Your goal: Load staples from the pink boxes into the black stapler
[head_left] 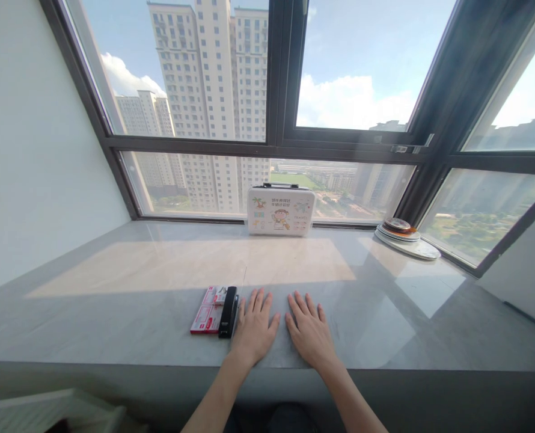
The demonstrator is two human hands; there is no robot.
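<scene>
Both hands, left hand [255, 329] and right hand [309, 332], lie empty, fingers slightly spread, on the sunlit sill [150, 331] beneath the window [276, 147].

Upright on sill [136, 325]: carry case [281, 210], as landmark. Directly behind case: window [195, 146], with buildings [208, 72] beyond. Well right of case, near window corner: stacked plates [400, 233]. Before case, to its left: flat box [203, 319], small box [221, 294] on its far part, stapler [228, 313] along their right side. Far left of case: wall [46, 150].
</scene>
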